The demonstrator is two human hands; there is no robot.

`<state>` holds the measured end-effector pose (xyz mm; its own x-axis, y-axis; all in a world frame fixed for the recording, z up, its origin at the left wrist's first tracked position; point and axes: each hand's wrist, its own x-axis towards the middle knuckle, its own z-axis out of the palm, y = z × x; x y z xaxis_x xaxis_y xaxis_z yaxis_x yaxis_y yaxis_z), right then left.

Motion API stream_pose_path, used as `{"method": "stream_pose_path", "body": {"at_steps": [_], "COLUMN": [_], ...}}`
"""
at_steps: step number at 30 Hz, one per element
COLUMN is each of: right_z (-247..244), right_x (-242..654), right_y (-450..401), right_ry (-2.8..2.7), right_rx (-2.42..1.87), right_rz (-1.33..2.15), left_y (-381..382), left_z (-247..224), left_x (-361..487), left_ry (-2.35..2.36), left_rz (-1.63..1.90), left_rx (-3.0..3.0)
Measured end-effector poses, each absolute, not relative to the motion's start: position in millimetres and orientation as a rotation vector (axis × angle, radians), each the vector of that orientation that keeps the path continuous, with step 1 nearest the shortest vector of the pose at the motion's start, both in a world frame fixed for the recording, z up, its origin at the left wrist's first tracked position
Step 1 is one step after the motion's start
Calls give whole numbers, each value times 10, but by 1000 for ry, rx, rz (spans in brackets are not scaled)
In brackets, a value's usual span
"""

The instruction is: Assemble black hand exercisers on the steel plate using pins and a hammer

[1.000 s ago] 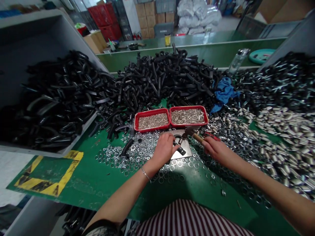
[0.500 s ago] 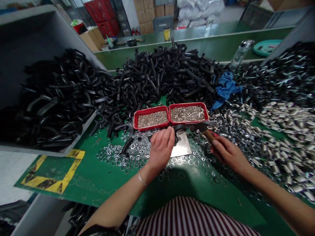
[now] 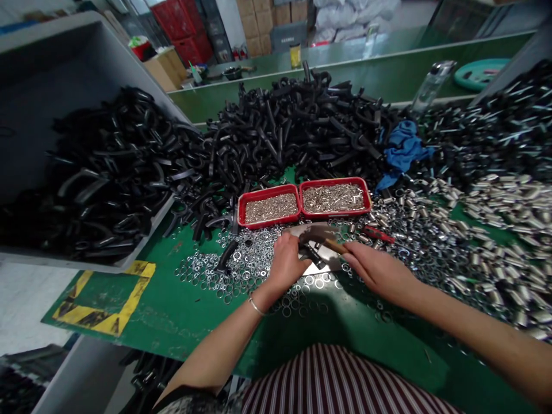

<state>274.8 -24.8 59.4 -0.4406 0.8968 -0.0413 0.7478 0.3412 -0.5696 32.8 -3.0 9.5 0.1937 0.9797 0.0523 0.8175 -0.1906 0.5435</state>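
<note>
My right hand is wrapped round the wooden handle of a hammer. The dark hammer head reaches left, over the flat metal plate on the bench and close to my left hand's fingers. My left hand is closed on a black curved part, which rests at the plate; my fingers and the hammer hide much of it. Whether the hammer touches the part I cannot tell. Loose metal rings lie around the plate's near edge.
Two red trays of small metal pins, a left tray and a right tray, stand behind the plate. A heap of black parts rises beyond. Metal sleeves, a red-handled tool and a blue cloth lie right; a grey bin stands left.
My right hand has brought the hammer left, over the plate and beside my left hand. The black part in my left hand sits lower and is turned. The red-handled tool is uncovered.
</note>
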Motion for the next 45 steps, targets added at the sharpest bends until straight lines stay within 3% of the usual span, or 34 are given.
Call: {"method": "stream_pose_path", "body": {"at_steps": [4,9,14,16,22,28,34,37,39,43,45], "right_z": [519,421,172,156,181,144,542,790,889,750,536], "right_x": [2770,2927,3107,3207,3607,3683,3900,3915,3707,2851,2414], "right_y": [-171,-373,-571,-529,-78,201,234,258,256,224,226], "right_ry": [-2314,-1601,-1272,-1481,-2205,-2511,-2530,-2243,-2026,-1569,-1439], "right_rx": [-1550,-1578,-1581,-1647,-1817,-1832,-1811,-1932,-1886,-1383,-1249], "right_rz": [943,1501,1591,1425,200,77,-116,43,347,1138,1238], "left_y": [-33,-43,-43,-33,-88,-241,-140,-98,-94,-107,-113], "left_z": [79,194,450,460,187,86,107,113,99,42,9], "left_x": [326,315,221,172,41,163,206,138,112,118,122], "left_ry": [1693,1673,1361,1316,1597,1586,1623,1539,1527,1573,1591], "left_rz": [540,562,735,743,719,648,626,629,649,687,694], "left_rx": [2066,1966,1349,1302,1951,2038,2057,2060,2041,1991,1975]}}
